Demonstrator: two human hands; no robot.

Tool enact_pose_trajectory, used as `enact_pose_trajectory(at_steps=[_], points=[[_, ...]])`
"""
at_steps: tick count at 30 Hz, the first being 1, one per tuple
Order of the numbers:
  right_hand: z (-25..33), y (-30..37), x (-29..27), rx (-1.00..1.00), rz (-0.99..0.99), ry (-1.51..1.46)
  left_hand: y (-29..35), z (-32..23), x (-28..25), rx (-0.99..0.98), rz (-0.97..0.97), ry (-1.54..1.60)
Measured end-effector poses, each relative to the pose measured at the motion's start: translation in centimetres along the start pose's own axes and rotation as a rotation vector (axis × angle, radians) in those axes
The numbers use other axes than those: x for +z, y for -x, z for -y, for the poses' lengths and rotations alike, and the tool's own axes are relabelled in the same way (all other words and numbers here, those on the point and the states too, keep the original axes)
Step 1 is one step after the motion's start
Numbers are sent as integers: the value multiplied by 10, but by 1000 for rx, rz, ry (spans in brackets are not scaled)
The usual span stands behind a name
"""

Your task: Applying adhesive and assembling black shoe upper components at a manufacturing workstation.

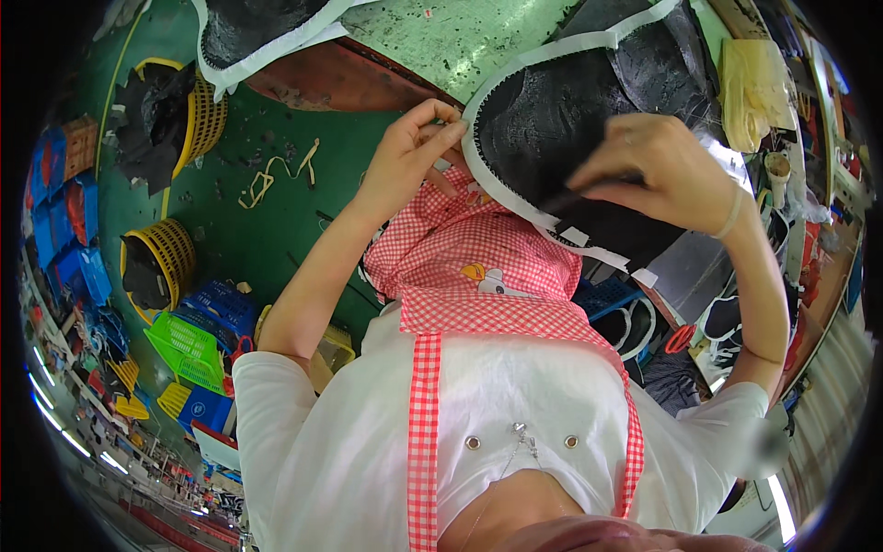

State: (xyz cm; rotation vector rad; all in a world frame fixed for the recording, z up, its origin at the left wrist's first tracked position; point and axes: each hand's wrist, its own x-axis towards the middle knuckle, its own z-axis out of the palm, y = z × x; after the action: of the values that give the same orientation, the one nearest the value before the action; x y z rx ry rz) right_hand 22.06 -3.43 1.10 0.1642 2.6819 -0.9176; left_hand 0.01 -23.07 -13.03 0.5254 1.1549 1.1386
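Observation:
A black curved panel (543,120) with a white band (487,170) along its edge lies before me and reaches over my lap. It has a shiny, wet-looking surface, with small white tabs at its near edge. At the panel's left edge, my left hand (418,152) pinches the white band between thumb and fingers. Over the panel's right part hovers my right hand (667,170), blurred, its fingers bent together and pointing left. Something dark seems to be at its fingertips, but I cannot make out what.
Another white-edged black piece (262,37) lies at the far left on the pale green tabletop (414,41). Yellow baskets (204,115) with black scraps, a green crate (184,350) and blue bins stand on the floor at left. Yellow plastic (754,92) lies at far right, near red-handled scissors (679,339).

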Motion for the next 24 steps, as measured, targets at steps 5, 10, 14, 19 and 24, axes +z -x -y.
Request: enact_pose_trajectory(at_steps=[5,10,14,19,24], points=[[1,-55,25,116,-585,228,1,4,4,56,-37,-46],[-26,-35,4,333,-664,440,0,4,2,101,-42,-95],[-18,11,-7,-36,-320,110,0,1,5,104,-59,-142],[4,43,-17,115,-50,161,0,-20,5,32,-61,-319],[6,59,-21,46,-441,-123,-6,-62,9,316,-201,-979]])
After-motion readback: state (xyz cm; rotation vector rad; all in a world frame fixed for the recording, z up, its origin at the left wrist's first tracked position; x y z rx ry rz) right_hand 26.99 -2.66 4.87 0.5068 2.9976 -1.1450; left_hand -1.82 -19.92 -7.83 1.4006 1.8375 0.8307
